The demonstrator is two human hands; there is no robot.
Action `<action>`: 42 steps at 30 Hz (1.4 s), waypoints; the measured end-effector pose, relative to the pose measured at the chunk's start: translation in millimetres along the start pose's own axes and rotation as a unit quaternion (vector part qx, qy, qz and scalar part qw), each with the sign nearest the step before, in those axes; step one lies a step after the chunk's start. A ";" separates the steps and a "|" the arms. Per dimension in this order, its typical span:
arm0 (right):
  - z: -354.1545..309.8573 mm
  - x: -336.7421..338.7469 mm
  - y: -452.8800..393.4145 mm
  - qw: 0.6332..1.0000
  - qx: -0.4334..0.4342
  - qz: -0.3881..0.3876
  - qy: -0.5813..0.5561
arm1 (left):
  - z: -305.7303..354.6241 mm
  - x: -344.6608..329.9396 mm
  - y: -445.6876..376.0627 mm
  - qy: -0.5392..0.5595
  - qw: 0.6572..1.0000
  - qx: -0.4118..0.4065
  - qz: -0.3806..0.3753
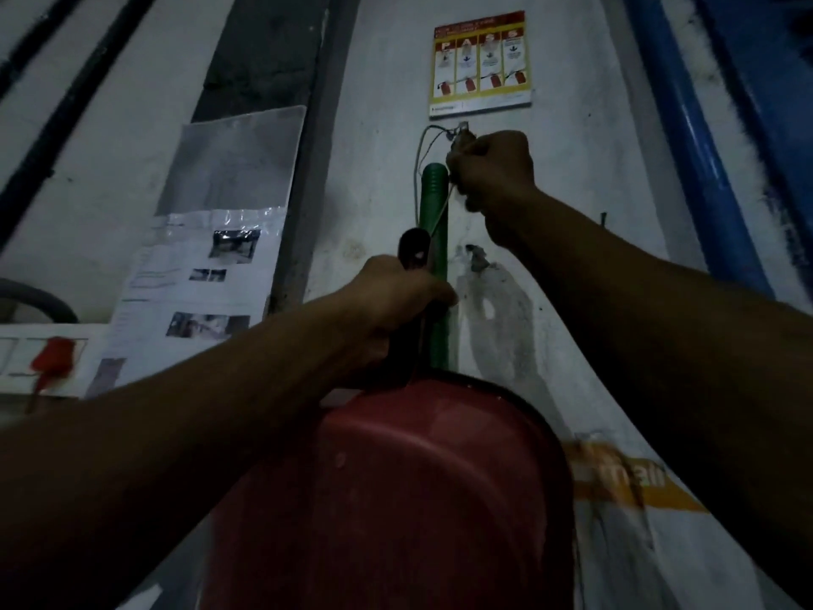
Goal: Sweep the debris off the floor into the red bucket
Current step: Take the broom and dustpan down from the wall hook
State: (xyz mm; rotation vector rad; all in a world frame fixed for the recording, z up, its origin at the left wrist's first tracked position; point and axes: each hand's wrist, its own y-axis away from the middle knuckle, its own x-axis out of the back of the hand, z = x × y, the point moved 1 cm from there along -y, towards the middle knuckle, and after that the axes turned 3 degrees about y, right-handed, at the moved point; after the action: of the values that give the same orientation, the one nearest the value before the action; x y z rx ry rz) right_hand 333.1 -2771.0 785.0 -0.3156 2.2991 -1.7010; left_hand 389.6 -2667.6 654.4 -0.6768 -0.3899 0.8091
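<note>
A red bucket-shaped dustpan (422,490) hangs flat against the white wall with its dark upright handle (413,248) at the top. My left hand (396,310) grips that dark handle together with a green broom handle (433,204) standing behind it. My right hand (492,169) is raised higher and pinches a thin string loop (424,143) that runs from the green handle's top to a hook on the wall. The broom's head and any debris are out of view.
A fire-extinguisher instruction poster (481,63) hangs above the hook. Laminated sheets (206,266) cover the wall at left, beside a dark vertical strip. A blue pipe (686,125) runs down the right. A white sack with orange print (624,482) leans at lower right.
</note>
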 end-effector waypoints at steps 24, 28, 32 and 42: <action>-53.3 -12.2 412.2 0.947 -0.257 -0.186 -0.054 | -176.6 135.6 347.1 -0.043 0.967 0.234 -0.092; -71.5 -20.3 476.5 0.888 -0.349 -0.271 -0.129 | -199.9 153.3 419.0 -0.083 0.962 0.256 -0.044; -89.3 -27.8 521.9 0.810 -0.433 -0.334 -0.212 | -218.6 158.9 482.1 -0.124 0.951 0.285 -0.006; -109.1 -14.6 628.7 0.626 -0.498 -0.527 -0.287 | -232.6 140.3 626.1 -0.185 0.899 0.376 0.130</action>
State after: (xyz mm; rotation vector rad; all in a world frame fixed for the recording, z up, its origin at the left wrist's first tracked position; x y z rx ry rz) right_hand 298.9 -2486.1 214.9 -2.3391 2.2540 -0.0338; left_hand 277.1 -2340.3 66.2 0.1639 -0.2942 1.2537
